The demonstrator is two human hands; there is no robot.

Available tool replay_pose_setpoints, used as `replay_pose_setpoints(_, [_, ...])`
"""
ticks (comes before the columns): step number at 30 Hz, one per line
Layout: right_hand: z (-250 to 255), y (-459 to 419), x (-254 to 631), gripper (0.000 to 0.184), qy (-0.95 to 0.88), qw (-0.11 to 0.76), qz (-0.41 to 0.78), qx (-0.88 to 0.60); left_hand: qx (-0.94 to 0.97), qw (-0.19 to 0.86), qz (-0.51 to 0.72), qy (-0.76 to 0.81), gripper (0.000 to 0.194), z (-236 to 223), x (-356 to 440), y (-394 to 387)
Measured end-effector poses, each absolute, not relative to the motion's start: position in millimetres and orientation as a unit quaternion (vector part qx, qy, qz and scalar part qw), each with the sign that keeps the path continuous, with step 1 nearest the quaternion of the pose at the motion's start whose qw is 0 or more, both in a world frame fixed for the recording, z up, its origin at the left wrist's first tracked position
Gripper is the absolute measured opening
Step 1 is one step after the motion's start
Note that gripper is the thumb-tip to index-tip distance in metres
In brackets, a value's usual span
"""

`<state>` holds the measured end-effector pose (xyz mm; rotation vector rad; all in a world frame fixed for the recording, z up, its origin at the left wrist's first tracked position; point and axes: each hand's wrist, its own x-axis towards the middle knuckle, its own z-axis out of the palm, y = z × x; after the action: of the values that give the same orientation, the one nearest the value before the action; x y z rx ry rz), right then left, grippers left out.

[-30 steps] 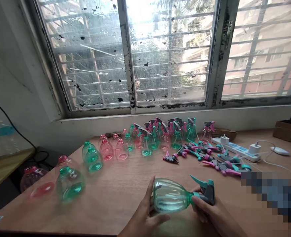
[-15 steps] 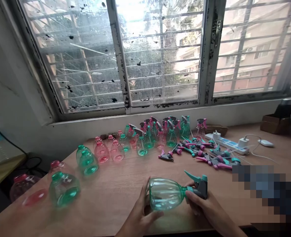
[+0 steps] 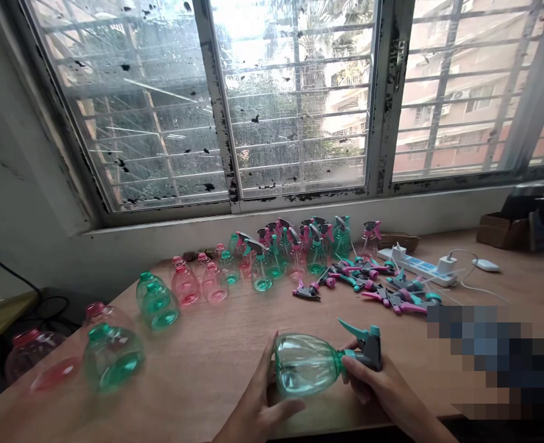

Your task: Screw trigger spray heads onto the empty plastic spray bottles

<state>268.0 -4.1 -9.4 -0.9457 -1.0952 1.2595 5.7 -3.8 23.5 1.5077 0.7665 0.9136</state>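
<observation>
A clear green spray bottle [image 3: 305, 364] lies sideways in the air between my hands, above the front of the table. Its base is cupped by my left hand [image 3: 265, 397], whose thumb runs along the underside. My right hand [image 3: 368, 381] grips the neck, where a dark grey spray head with a teal trigger [image 3: 364, 344] sits on the bottle. The fingers of the right hand are partly hidden behind the collar.
Open green bottles [image 3: 114, 357] and pink bottles [image 3: 186, 284] stand on the left. Bottles with spray heads [image 3: 316, 249] crowd near the window. Loose spray heads [image 3: 368, 277] lie in a pile before a white power strip [image 3: 420, 267]. A brown box [image 3: 503, 231] sits far right.
The view has shifted slightly, so most things appear a little further left. Both hands keep the same hold on the spray bottle.
</observation>
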Motion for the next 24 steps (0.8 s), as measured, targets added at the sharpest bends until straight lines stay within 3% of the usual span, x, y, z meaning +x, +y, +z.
replay_pose_setpoints(5, [-10.4,-5.1,270.3,0.044,-0.473,0.577,0.538,-0.392,0.658,0.573,0.384,0.302,0.113,10.4,4.9,3.2])
replay_pose_setpoints(9, [-13.2,-3.9,272.0,0.044,-0.478,0.569,0.546,-0.387,0.650,0.568,0.383,0.330,0.130,14.1,4.7,2.1])
replay_pose_setpoints(15, [-15.4,-2.5,271.7,0.042,-0.474,0.574,0.547,-0.383,0.639,0.588,0.375,0.325,0.099,25.4,6.6,-3.1])
replay_pose_setpoints(24, [-14.5,-4.4,272.0,0.044,-0.476,0.572,0.535,-0.400,0.665,0.563,0.374,0.317,0.113,14.6,4.0,0.1])
